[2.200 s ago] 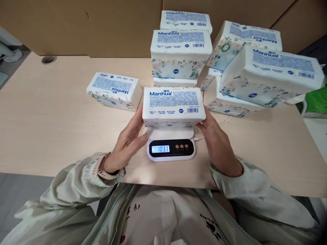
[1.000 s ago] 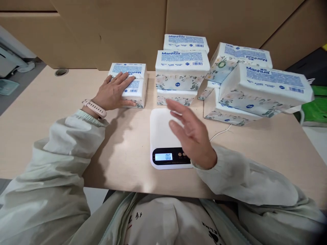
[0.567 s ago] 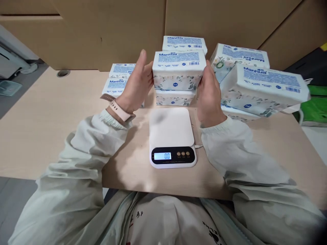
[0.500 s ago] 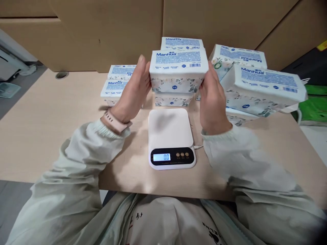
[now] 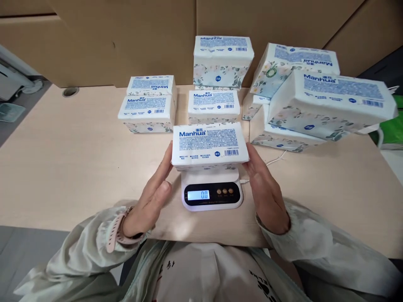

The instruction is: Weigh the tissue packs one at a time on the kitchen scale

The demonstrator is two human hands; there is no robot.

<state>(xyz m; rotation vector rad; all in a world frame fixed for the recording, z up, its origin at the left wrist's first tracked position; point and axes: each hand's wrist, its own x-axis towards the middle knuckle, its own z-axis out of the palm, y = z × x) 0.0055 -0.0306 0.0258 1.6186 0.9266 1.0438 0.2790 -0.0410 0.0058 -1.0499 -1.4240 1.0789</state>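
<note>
Between my two palms is a white and blue tissue pack [image 5: 210, 144] printed "Manhua", label side up. My left hand [image 5: 154, 195] presses its left end, with the thumb held away from the pack. At the other end my right hand [image 5: 262, 184] presses with its fingers. Beneath the pack is a white kitchen scale [image 5: 185, 180], its rear platform covered from view. The lit display [image 5: 198, 195] reads 0.0. Whether the pack's underside touches the platform cannot be made out.
Two tissue packs [image 5: 146, 109] lie at the back left. More packs [image 5: 214, 102] are stacked behind the scale, and a leaning pile [image 5: 333, 105] stands on the right. A white cable [image 5: 275, 159] runs from the scale. Cardboard [image 5: 141, 37] walls the table's [image 5: 78, 167] rear.
Both hands have brought the tissue pack down and toward me, from over the rear stack to over the scale. The packs behind it now show more fully.
</note>
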